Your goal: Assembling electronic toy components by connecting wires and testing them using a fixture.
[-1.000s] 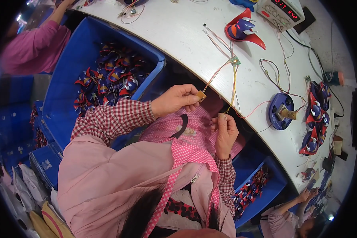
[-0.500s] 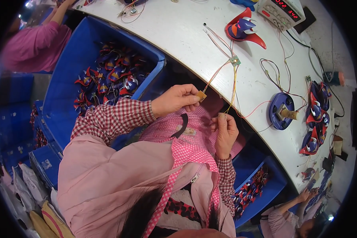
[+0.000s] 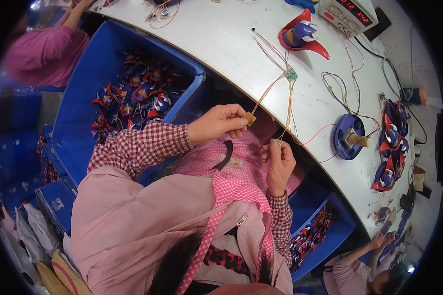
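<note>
Head view, toys [image 3: 145, 92] in blue bins [image 3: 91, 54], fingers [image 3: 237, 122] pinching board [image 3: 251, 118]

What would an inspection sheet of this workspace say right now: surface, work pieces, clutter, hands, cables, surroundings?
Surface: white table, its edge running diagonally across the view.
Work pieces: green circuit board on the table, wired to a small tan board.
Clutter: red-and-blue toy part, round blue base, row of toy parts at right.
Hands: left hand pinches the tan board; right hand pinches thin yellow wires.
Cables: looped wires lie near the power unit.
Surroundings: large blue bin of toy parts at left, smaller blue bin lower right; co-workers both sides.
</note>
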The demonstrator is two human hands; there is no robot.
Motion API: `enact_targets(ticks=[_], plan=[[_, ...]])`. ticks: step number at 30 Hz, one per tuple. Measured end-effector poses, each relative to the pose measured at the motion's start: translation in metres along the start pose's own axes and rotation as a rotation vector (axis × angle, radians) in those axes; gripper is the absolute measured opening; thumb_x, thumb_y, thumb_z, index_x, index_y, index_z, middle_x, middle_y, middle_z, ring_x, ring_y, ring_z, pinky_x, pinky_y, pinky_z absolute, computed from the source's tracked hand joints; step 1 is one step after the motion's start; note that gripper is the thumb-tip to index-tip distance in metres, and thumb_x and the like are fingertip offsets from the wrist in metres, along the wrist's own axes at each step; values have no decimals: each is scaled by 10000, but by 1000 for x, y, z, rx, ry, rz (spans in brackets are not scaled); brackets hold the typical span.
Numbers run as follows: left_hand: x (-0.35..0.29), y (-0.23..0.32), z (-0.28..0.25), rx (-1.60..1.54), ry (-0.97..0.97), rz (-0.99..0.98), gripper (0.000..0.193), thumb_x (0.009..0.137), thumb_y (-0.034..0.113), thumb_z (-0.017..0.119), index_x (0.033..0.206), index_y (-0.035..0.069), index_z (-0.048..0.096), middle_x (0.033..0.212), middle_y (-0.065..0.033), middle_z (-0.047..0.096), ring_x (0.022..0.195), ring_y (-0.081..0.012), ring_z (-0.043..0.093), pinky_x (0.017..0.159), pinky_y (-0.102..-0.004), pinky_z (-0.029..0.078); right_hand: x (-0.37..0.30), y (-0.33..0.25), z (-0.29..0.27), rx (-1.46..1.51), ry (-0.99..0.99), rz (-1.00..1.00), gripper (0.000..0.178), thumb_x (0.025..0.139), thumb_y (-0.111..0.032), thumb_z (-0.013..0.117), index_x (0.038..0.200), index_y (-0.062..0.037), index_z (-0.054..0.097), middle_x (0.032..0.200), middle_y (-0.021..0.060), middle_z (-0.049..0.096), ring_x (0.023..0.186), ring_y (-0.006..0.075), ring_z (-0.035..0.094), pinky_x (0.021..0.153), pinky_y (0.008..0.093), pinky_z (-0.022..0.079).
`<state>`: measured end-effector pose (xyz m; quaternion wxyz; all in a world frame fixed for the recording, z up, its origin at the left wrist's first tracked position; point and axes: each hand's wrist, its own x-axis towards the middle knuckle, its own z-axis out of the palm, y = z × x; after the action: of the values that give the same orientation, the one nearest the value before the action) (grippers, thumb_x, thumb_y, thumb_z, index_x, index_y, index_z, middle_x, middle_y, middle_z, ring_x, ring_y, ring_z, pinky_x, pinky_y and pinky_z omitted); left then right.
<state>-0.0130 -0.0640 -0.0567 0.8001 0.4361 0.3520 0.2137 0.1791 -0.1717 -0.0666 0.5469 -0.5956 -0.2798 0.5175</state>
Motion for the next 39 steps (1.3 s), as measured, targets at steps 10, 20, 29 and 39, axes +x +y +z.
enact_targets(ticks=[10,20,29,39], plan=[[0,-2,1,3,3,6,135,931,138,516,1009,29,528,844,-27,595,740,-77,577,645,-204,485,1,1,0,13,-5,7,169,930,-178,542,956,-14,569,791,53,613,603,68,524,538,192,426],[-1,9,3,141,67,7,162,915,188,553,911,26,569,746,-13,587,666,-64,557,589,-183,463,1,-2,8,-477,83,-150,216,871,-138,618,1010,17,560,813,86,615,662,119,576,585,241,477],[-3,19,14,207,55,45,172,905,186,562,852,23,580,701,-2,573,631,-53,532,548,-177,421,16,-32,44,-736,-2,-888,190,760,25,662,925,1,570,802,133,576,695,269,584,591,312,483],[0,12,10,150,44,-7,142,905,147,534,894,12,579,745,-17,594,649,-66,547,602,-188,435,27,-17,45,-656,-13,-924,197,740,52,653,909,-1,567,809,135,562,669,274,565,581,324,474]])
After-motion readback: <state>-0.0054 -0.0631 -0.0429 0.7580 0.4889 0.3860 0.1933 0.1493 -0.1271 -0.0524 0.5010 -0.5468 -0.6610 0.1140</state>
